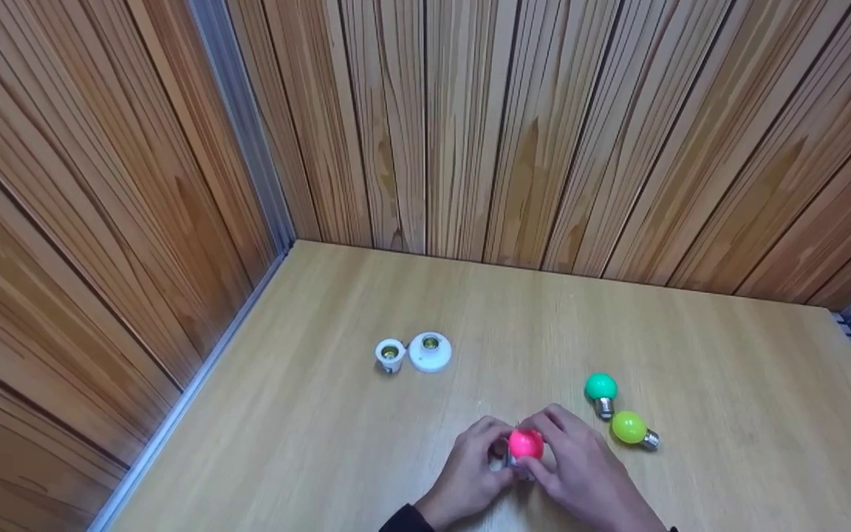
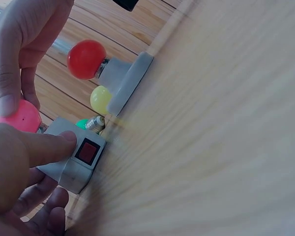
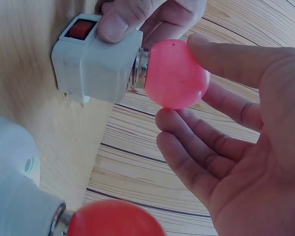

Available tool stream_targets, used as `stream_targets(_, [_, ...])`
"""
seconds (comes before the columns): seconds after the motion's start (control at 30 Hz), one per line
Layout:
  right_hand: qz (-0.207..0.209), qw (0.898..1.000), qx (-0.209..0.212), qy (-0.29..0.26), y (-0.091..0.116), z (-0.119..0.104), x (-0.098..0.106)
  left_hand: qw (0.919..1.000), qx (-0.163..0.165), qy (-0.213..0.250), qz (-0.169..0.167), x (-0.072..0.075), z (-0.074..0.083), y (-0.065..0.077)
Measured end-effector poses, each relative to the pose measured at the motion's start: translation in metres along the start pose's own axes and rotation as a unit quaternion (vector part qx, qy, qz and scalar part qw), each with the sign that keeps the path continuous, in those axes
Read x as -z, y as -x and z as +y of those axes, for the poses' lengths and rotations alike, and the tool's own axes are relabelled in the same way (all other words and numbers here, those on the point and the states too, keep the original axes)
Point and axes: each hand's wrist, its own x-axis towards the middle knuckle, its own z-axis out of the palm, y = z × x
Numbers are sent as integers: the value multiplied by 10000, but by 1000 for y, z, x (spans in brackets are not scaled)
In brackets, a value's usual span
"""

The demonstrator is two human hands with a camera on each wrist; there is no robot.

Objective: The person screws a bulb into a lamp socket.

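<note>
A white lamp socket [image 3: 98,61] with a red rocker switch [image 3: 80,29] is gripped by my left hand [image 1: 473,467], thumb on its side near the switch. The socket is tilted close over the table in the wrist views. A pink round bulb [image 3: 174,73] sits at the socket's mouth, with part of its metal base showing. My right hand [image 1: 580,465] pinches this bulb between thumb and fingers. In the head view, the hands hide most of the socket. Beside the hands, in the right wrist view, is a red bulb [image 3: 115,219] in a white round-based holder [image 3: 19,182].
Farther back on the wooden table [image 1: 307,443] stand a small white socket [image 1: 390,355] and a round-based white socket [image 1: 436,360]. A green bulb [image 1: 601,386] and a yellow bulb [image 1: 628,427] lie right of my hands. Wood-panelled walls [image 1: 470,133] border the table.
</note>
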Motion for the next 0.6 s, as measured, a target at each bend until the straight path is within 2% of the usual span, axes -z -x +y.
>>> stream_targets(0.1, [51,10000,44,17,0,1,0,9999,-111,-61,20,-1,0,-1])
stream_targets(0.3, [386,9978,498,-207,1,10,2,9988,-457,-181,87,-2,-2,1])
stream_targets(0.5, [787,9910,975,-478,1,22,8,9996,-293,-26,-7,0,-2,1])
stream_targets(0.6, [654,9894,1213,-464,2,24,8,9997,-226,24,-14,0,-2,1])
